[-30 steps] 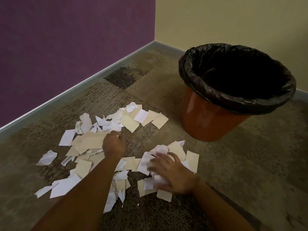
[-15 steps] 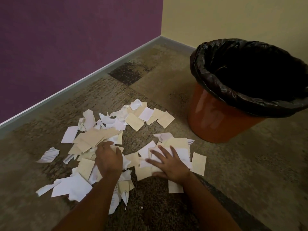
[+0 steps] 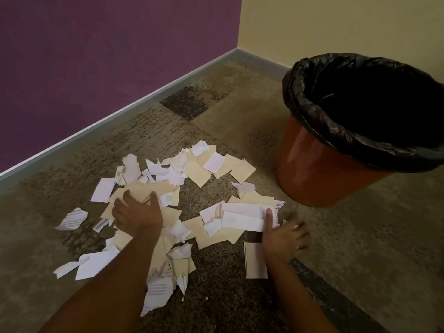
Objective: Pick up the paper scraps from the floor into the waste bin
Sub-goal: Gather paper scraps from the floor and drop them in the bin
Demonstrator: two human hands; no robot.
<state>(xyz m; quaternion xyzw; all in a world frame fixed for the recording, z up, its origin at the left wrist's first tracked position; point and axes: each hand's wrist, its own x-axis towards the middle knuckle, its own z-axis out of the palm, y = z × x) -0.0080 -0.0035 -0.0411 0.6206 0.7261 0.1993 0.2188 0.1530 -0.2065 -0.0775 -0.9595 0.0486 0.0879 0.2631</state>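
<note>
One carpet [image 3: 240, 111] | bin [image 3: 317, 169] upright at right, black liner [image 3: 312, 109] | paper scraps [image 3: 197, 171] scattered on carpet left of bin | left hand [image 3: 137, 215] spread flat on scraps | right hand [image 3: 283, 234] open, blurred, thumb on white strip [image 3: 242, 221]
</note>
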